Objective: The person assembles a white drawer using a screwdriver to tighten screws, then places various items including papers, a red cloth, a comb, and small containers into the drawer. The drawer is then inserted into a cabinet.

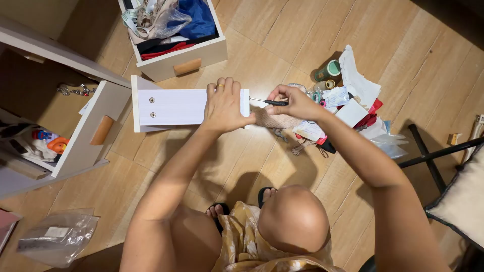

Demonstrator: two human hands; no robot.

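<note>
A white drawer (169, 107) lies on the wooden floor, front panel up, showing two screw heads. My left hand (224, 105) presses flat on its right end, a ring on one finger. My right hand (295, 102) grips a small black-handled screwdriver (267, 102) whose tip points at the drawer's right edge. My knees and sandalled feet show below.
Another drawer (176, 55) full of clothes and bags sits at the top. A third drawer (83, 132) hangs out of the cabinet at left. A pile of papers, tape rolls and small items (343, 100) lies right of my hands. A chair with cushion (454, 196) stands at right; a plastic bag (58, 236) lies bottom left.
</note>
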